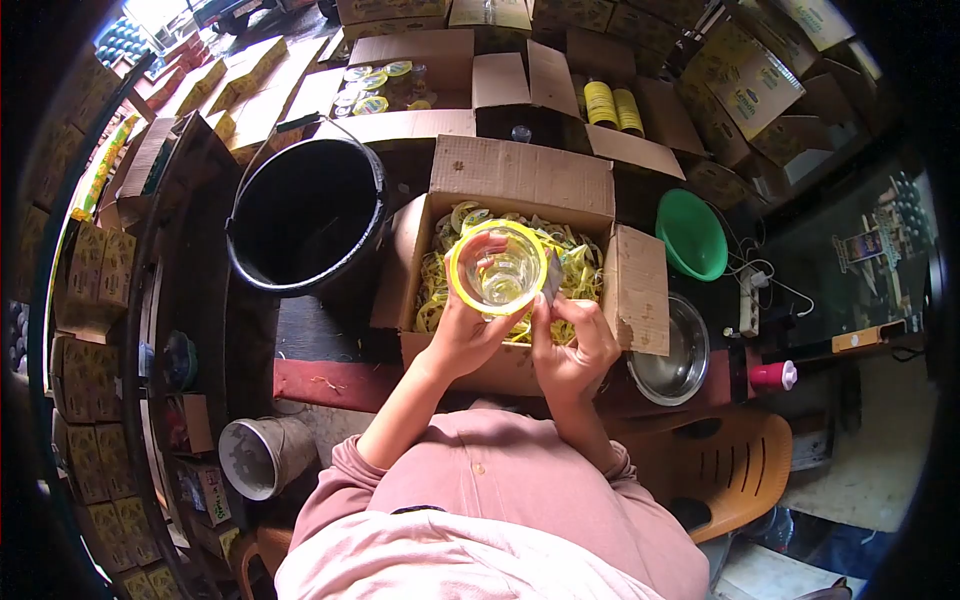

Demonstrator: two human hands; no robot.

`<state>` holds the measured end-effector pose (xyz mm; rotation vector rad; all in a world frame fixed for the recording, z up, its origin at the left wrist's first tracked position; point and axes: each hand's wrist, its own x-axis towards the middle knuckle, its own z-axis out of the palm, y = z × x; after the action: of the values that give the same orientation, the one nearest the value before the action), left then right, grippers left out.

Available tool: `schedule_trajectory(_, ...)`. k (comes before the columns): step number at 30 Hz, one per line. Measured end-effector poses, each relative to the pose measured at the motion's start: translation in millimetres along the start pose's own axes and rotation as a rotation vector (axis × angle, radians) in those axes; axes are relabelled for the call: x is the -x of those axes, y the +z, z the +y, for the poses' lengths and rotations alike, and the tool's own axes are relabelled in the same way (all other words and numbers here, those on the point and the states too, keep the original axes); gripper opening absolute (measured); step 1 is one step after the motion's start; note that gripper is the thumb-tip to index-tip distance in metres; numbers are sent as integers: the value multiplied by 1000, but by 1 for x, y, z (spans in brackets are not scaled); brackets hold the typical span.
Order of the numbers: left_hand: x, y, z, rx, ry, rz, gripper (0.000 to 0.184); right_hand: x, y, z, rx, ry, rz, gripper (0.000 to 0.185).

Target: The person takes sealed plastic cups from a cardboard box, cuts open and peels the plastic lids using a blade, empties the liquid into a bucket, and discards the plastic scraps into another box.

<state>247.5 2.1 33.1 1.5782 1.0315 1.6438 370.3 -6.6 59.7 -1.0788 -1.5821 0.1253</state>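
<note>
My left hand (462, 325) is wrapped round a clear plastic cup (505, 282) with a bright yellow rim, its open mouth facing up toward me. Fingers show through the cup's far wall. My right hand (582, 340) is closed in a pinch on a small flat grey piece (553, 277), which lies against the right side of the rim; its exact kind I cannot make out. Both hands are above an open cardboard box (520, 178) full of yellow and clear plastic scraps (578, 255).
A black bucket (300, 215) stands left of the box. On the right are a green bowl (692, 235), a metal bowl (670, 350) and a power strip (748, 303). Behind, one box (410, 50) holds cups and another holds yellow cylinders (612, 107). An orange chair (700, 465) is beside me.
</note>
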Motion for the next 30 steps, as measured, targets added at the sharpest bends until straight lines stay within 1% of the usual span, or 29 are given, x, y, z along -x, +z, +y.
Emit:
schedule_trajectory(3, 0, 2, 3, -52, 12, 7, 71, -1, 1, 0, -20, -49, -9, 14)
schedule_trajectory(5, 1, 1, 6, -143, 18, 1, 71, -1, 2, 1, 0, -48, 11, 14)
schedule_trajectory(9, 2, 2, 6, -184, 51, -19, 70, -2, 1, 1, 58, -2, 27, 18)
schedule_trajectory(11, 1, 0, 6, -237, 58, -45, 69, -6, 0, 3, 73, -53, 30, 18)
schedule_trajectory(12, 1, -1, 7, -225, 65, -59, 69, -8, 0, 4, 80, -79, 31, 19)
schedule_trajectory(14, 1, -2, 9, -201, 78, -87, 68, -10, 0, 6, 50, -61, 29, 18)
schedule_trajectory(17, 1, -3, 6, -171, 46, -119, 67, -13, 0, 8, -9, -29, 31, 16)
schedule_trajectory(20, 0, -1, 4, -107, 45, -127, 68, -12, -1, 11, -40, 5, 45, 15)
schedule_trajectory(24, -2, -2, 5, -111, 21, -120, 68, -7, -3, 8, -62, 54, 41, 14)
schedule_trajectory(26, -2, -4, 4, -137, 21, -122, 68, -6, -4, 9, -18, -8, 31, 15)
schedule_trajectory(30, -2, -5, 4, -56, 9, -133, 68, -6, -3, 11, 3, -68, 23, 15)
